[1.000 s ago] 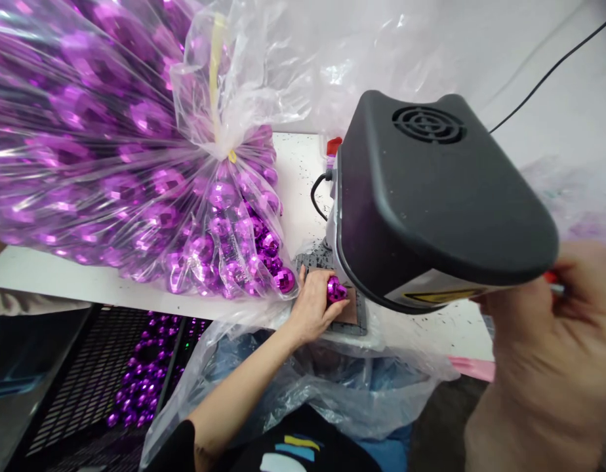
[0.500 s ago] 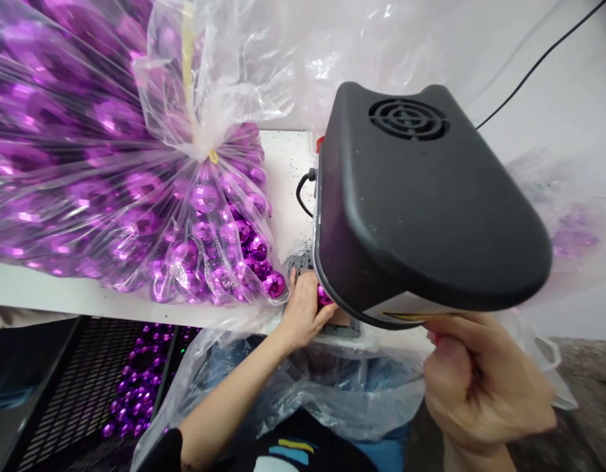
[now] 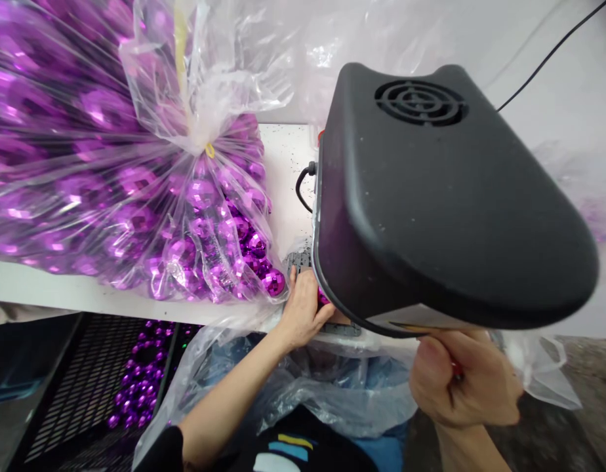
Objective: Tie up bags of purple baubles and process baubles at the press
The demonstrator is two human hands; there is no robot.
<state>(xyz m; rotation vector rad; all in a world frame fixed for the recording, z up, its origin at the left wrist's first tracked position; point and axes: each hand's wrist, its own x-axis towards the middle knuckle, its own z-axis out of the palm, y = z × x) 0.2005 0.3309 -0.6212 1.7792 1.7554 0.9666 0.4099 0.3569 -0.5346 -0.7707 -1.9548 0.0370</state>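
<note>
My left hand (image 3: 303,308) is closed around a shiny purple mirrored ball (image 3: 323,298), pressing it on the grey metal base (image 3: 349,329) of a bench machine. The machine looks like a small drill press; its large black housing (image 3: 445,216) hides the tool and part of the ball. Below the housing's front right edge, my right hand (image 3: 465,380) is wrapped round a lever handle, of which just a bit of red (image 3: 456,369) shows between the fingers. A brown block (image 3: 341,318) lies on the base under my left hand.
A large clear bag (image 3: 204,196) of purple balls, tied with yellow, covers the table's left side. Dark chips dot the white table (image 3: 286,154). Plastic sheeting (image 3: 342,393) spans my lap. A black crate (image 3: 67,387) with purple balls (image 3: 140,380) stands below left. A cable (image 3: 553,56) hangs at back right.
My right hand has shifted left and turned slightly, with more red showing. The black housing looms larger and reaches further right in view. My left hand stays on the ball.
</note>
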